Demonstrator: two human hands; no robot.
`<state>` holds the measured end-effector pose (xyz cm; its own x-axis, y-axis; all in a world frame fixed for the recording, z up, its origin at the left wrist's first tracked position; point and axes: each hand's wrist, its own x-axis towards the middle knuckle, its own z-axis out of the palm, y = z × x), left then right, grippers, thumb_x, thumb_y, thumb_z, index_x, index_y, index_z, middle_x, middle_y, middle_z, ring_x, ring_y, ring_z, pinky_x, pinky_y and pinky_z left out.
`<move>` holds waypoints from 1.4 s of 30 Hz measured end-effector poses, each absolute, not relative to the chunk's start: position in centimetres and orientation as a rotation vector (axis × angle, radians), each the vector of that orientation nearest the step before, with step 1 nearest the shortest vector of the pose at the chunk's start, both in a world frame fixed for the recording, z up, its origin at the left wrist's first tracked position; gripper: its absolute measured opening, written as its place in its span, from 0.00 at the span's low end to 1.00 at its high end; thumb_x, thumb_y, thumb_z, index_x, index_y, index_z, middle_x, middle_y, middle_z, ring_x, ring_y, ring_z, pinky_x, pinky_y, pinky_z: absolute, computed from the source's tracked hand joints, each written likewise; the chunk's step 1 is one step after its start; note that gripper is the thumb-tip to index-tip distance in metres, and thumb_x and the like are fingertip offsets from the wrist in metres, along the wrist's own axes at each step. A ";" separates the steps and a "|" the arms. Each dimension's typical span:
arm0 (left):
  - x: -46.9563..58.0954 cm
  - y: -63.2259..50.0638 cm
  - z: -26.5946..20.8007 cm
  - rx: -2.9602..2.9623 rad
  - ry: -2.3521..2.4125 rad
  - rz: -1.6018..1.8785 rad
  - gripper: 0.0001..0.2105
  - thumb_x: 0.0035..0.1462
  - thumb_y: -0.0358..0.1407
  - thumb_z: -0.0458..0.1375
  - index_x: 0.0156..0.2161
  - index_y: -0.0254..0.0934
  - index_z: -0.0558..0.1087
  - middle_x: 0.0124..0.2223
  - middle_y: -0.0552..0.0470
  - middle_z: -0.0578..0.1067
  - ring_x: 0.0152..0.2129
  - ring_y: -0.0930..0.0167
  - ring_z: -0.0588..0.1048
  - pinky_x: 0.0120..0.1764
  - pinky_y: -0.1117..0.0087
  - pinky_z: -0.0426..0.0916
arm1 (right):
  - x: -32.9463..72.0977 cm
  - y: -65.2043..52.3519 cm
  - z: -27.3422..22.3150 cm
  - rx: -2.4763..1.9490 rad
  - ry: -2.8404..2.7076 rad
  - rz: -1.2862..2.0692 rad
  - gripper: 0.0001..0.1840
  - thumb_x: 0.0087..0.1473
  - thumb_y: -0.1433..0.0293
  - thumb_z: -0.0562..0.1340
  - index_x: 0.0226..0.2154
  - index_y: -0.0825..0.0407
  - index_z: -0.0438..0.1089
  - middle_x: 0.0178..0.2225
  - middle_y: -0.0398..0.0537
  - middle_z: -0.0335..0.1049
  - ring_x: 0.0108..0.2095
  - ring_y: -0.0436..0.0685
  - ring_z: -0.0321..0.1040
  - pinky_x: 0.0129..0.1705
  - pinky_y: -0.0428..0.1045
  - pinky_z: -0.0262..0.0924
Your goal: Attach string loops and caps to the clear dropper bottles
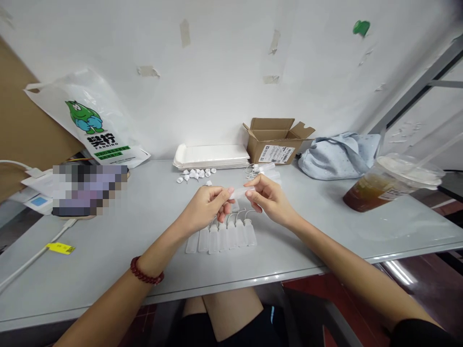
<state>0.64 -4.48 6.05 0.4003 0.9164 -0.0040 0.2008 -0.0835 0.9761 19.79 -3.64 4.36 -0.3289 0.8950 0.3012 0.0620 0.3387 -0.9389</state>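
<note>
Between my two hands, above the table, is a small translucent plastic bottle (241,193). My left hand (212,203) pinches one end with thumb and fingers. My right hand (268,197) grips the other end between thumb and index finger. Below them lies a row of several similar flat bottles (228,237), side by side, with thin looped strips at their necks. Several small white caps (197,174) sit in a cluster beyond my left hand. More bottles (269,171) with thin strips lie beyond my right hand, partly hidden by it.
Along the wall stand a stack of white trays (213,155), an open cardboard box (273,140) and a light blue cloth bag (338,156). A drink cup (383,185) is at the right. A plastic bag (97,120), a phone (90,190) and a cable (36,258) occupy the left.
</note>
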 end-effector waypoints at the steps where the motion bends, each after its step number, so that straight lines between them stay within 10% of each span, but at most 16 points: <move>1: 0.7 -4.6 6.0 1.575 1.020 0.838 0.19 0.58 0.49 0.53 0.23 0.36 0.64 0.19 0.58 0.64 0.13 0.77 0.64 0.22 0.73 0.64 | 19.8 -3.7 4.3 -0.870 -1.655 1.120 0.17 0.52 0.56 0.63 0.33 0.51 0.62 0.17 0.31 0.54 0.14 0.44 0.54 0.17 0.43 0.50; 19: 0.5 -4.3 5.1 2.265 1.148 0.986 0.13 0.61 0.40 0.50 0.27 0.37 0.65 0.21 0.57 0.66 0.19 0.74 0.64 0.25 0.73 0.58 | 20.2 -2.4 4.1 -0.884 -1.401 1.550 0.19 0.47 0.56 0.67 0.26 0.51 0.60 0.13 0.32 0.55 0.12 0.43 0.47 0.15 0.43 0.48; 33: -3.0 1.6 2.4 2.253 1.516 0.898 0.14 0.55 0.29 0.50 0.40 0.37 0.78 0.49 0.46 0.77 0.47 0.64 0.72 0.44 0.64 0.70 | 27.2 2.7 4.1 -1.368 -1.627 0.320 0.17 0.49 0.55 0.63 0.31 0.50 0.62 0.23 0.44 0.70 0.24 0.55 0.68 0.29 0.51 0.61; 42: -3.2 3.5 1.6 2.254 1.503 0.828 0.13 0.53 0.26 0.52 0.36 0.38 0.79 0.40 0.51 0.81 0.38 0.67 0.77 0.44 0.67 0.70 | 28.6 3.6 3.8 -1.428 -1.706 0.203 0.13 0.46 0.59 0.63 0.31 0.50 0.68 0.35 0.51 0.74 0.36 0.62 0.71 0.34 0.55 0.64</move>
